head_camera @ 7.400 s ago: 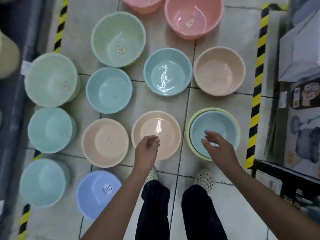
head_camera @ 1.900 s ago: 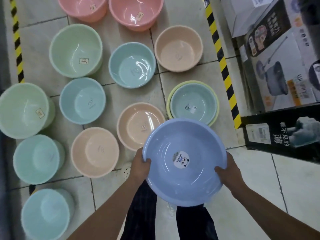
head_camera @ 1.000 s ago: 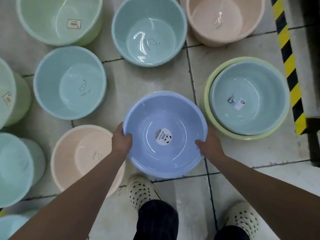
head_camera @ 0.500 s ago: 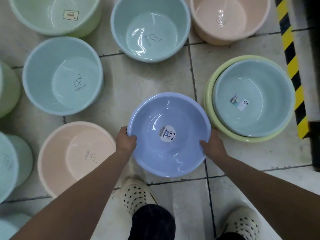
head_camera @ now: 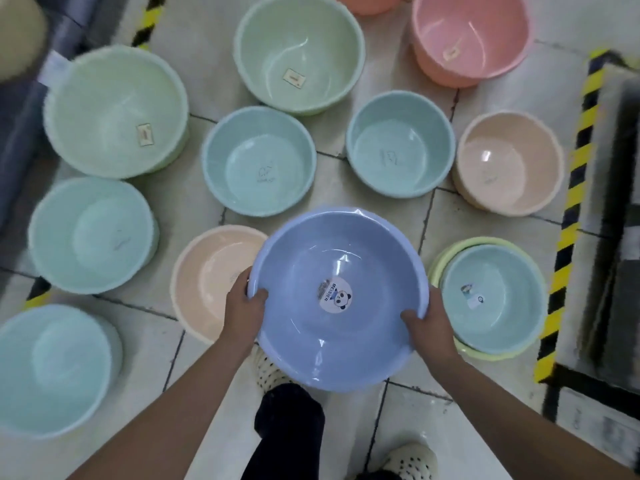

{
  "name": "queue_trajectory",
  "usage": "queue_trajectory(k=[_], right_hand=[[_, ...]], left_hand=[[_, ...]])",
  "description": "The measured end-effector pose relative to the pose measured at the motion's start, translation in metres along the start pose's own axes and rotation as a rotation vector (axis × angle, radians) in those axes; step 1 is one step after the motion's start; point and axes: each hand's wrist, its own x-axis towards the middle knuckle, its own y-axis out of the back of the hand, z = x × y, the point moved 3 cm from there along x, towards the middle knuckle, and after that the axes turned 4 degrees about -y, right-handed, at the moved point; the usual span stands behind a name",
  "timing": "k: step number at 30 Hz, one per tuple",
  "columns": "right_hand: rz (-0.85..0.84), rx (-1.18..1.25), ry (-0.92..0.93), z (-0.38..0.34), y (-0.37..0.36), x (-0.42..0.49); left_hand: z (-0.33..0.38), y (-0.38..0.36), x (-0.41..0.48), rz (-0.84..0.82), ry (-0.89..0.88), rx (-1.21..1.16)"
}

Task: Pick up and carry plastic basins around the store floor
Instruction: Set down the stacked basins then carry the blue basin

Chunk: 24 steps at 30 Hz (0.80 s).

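A lavender-blue plastic basin (head_camera: 337, 258) with a panda sticker inside is held up in front of me, above the floor. My left hand (head_camera: 242, 310) grips its left rim with the thumb inside the bowl. My right hand (head_camera: 429, 327) grips the right rim the same way. The basin covers part of a peach basin (head_camera: 207, 275) on the floor to its left. A teal basin nested in a yellow-green one (head_camera: 491, 296) sits on the floor to its right.
Several basins stand on the tiled floor: green (head_camera: 298, 50), teal (head_camera: 259, 161), teal (head_camera: 400, 142), peach (head_camera: 507, 161), pink (head_camera: 471, 32). Yellow-black hazard tape (head_camera: 568, 216) edges a dark platform on the right. My feet are below the basin.
The basin has risen from near the floor and now appears larger and higher. The view has pulled back, so more basins show. Both hands keep their grip on the rim.
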Motion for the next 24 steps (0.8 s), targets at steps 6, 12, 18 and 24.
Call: queue_trajectory(k=[6,12,18,24], right_hand=[[-0.171,-0.261,-0.007,-0.094,-0.038,-0.037],[-0.207,-0.484,0.029,-0.144,-0.108,-0.045],[-0.211,-0.613,0.008,-0.135,-0.170,-0.017],[-0.264,-0.857,0.090,-0.107,-0.233,0.031]], left_hand=[[0.042,0.088,-0.032,0.151,0.036,-0.074],[0.034,0.161,-0.021,0.217,0.148,-0.083],[-0.016,0.196,0.014,0.209,0.213,-0.023],[-0.078,0.196,0.055,0.350,0.271,-0.067]])
